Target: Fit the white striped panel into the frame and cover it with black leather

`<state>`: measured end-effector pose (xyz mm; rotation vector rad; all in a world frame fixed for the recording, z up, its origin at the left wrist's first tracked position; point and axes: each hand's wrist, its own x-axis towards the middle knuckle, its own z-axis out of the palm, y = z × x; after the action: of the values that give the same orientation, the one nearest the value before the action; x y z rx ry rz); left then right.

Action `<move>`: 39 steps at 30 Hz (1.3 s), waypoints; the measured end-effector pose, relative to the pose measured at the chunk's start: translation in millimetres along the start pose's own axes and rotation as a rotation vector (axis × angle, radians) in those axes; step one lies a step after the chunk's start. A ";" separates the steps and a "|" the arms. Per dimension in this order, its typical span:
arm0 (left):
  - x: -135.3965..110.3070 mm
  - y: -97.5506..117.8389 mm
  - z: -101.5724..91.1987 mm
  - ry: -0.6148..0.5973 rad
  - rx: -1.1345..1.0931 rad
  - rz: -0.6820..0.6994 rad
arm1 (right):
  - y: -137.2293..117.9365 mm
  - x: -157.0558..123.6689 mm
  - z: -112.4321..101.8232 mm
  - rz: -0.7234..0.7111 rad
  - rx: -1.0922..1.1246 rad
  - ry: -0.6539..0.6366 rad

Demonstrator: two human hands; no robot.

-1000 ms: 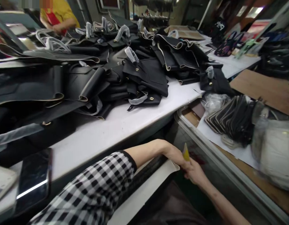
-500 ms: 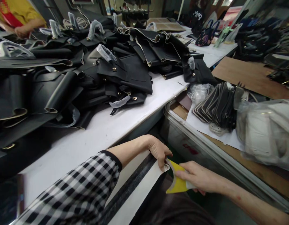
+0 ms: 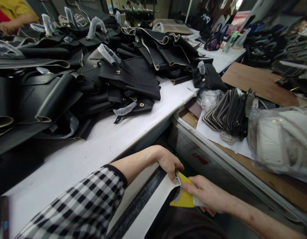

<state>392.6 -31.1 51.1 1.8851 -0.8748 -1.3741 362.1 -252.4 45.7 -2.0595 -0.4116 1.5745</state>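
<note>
My left hand [image 3: 169, 165], bent over at the wrist, pinches the folded end of a leather bag piece [image 3: 151, 198] with a pale inner side and a dark strip along it. This piece slants down across my lap. In my right hand [image 3: 205, 193] is a flat yellow scraper-like tool [image 3: 185, 198] with a concave front edge. That edge lies against the end of the piece, just below my left fingertips. Fingers of my right hand wrap round its pale rear part, which is mostly hidden.
Black leather bags [image 3: 133, 74] with plastic-wrapped handles pile up on the white table [image 3: 123, 132]. To the right, a grey bin [image 3: 193, 149] stands beneath stacked dark leather pieces [image 3: 225, 114] and a plastic bag of white parts [image 3: 280, 139]. A person's arm [image 3: 16, 23] shows at far left.
My right hand has moved the yellow tool slightly left, bringing its edge onto the end of the leather piece. My left hand keeps its pinch. The view has shifted slightly right.
</note>
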 end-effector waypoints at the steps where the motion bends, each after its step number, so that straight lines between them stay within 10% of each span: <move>1: 0.2 -1.0 0.0 0.009 0.006 0.005 | 0.2 0.5 2.6 0.001 0.016 0.013; 27: -5.8 -3.7 -0.7 0.110 0.073 0.037 | -13.0 23.7 70.6 0.154 0.367 0.114; 39: -17.8 38.5 27.4 0.395 0.242 -0.448 | -27.2 28.6 103.2 0.206 0.551 0.141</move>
<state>356.5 -41.8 84.9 2.5409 -0.4489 -1.1019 273.1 -193.1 17.7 -1.7956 0.2712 1.4355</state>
